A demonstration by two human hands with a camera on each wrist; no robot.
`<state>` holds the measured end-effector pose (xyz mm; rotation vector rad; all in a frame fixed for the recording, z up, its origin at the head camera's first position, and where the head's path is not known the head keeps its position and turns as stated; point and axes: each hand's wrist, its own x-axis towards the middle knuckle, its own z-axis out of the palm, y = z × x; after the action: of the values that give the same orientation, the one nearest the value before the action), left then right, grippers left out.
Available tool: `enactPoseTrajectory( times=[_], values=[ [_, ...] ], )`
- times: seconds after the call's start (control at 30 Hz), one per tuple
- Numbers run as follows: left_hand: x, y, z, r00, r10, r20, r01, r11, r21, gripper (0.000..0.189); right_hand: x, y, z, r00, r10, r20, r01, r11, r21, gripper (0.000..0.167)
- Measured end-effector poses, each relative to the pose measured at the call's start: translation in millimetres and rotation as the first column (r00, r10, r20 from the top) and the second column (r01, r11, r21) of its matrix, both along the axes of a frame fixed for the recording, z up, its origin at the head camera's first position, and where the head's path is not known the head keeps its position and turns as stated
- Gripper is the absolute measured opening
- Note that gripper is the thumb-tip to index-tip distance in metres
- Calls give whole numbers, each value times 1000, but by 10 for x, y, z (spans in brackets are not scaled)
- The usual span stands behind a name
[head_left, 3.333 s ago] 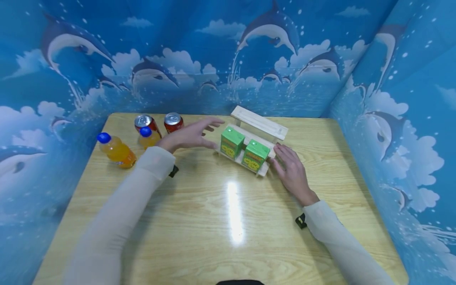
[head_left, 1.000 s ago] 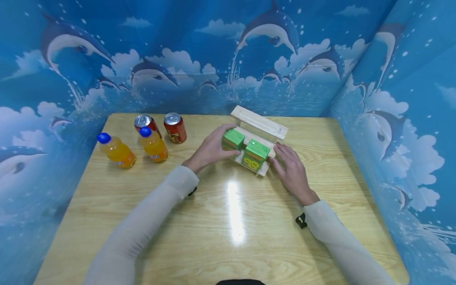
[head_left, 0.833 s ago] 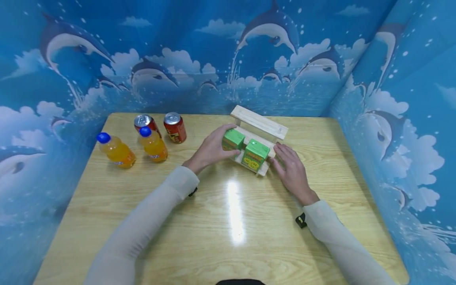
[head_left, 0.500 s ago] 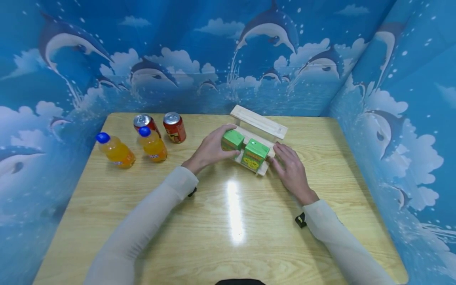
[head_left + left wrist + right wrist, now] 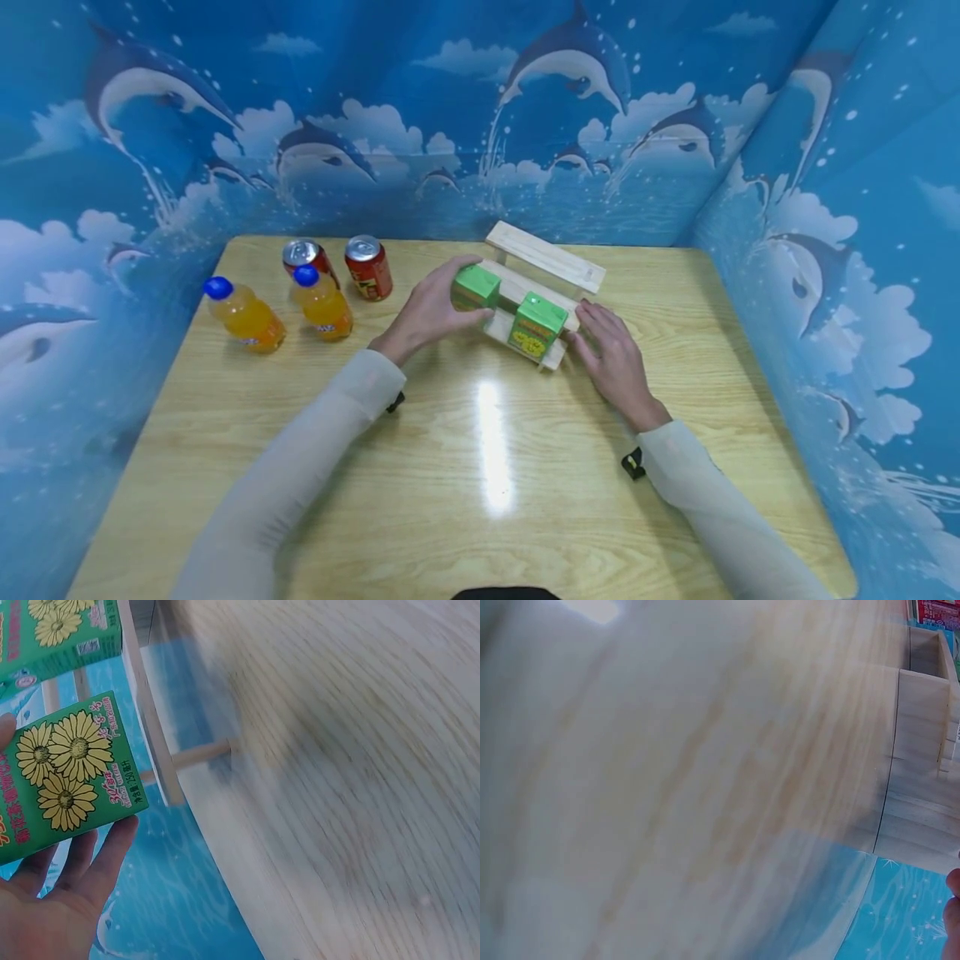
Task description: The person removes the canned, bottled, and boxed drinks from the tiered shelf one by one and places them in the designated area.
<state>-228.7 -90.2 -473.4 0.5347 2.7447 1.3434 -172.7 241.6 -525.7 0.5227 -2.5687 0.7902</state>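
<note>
In the head view my left hand (image 5: 431, 308) grips a green drink carton (image 5: 477, 283) with yellow flowers, thumb on the near side and fingers behind. The left wrist view shows this carton (image 5: 71, 772) tilted, apart from the wooden rack's step, with fingertips under its edge. A second, matching carton (image 5: 536, 329) stands on the lowest step of the pale stepped wooden rack (image 5: 551, 257). My right hand (image 5: 615, 362) touches the rack's right end with its fingers extended; only its fingertips (image 5: 953, 900) show at the edge of the right wrist view.
Left on the wooden table (image 5: 420, 467) stand two orange drink bottles with blue caps, one (image 5: 247, 321) outermost and one (image 5: 326, 310) further in. Behind them are two red cans, one partly hidden (image 5: 311, 257) and one (image 5: 369, 268) nearer the rack. Dolphin-print curtains (image 5: 420, 125) enclose the table.
My left hand came in from the left and took hold of the left carton. It has since moved that carton leftward, widening the gap to the other. The right hand stays put.
</note>
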Motion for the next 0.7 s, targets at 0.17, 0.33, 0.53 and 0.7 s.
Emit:
enactPoseTrajectory(
  times=[0.17, 0.33, 0.53, 0.7],
  values=[
    [-2, -99, 25, 999, 51, 15, -51, 999, 8, 91, -1, 5, -9, 1000, -8, 1, 8, 1000, -2, 48],
    [9, -198, 45, 996, 88, 35, -89, 996, 27, 91, 0, 18, -21, 1000, -13, 4, 13, 1000, -1, 48],
    [26, -308, 44, 993, 115, 32, -117, 991, 58, 90, -3, 21, -38, 1000, -8, -5, 8, 1000, 1, 48],
    [82, -396, 46, 991, 136, 16, -137, 988, 64, 90, -14, 20, -32, 1000, -7, -6, 7, 1000, 8, 48]
  ],
)
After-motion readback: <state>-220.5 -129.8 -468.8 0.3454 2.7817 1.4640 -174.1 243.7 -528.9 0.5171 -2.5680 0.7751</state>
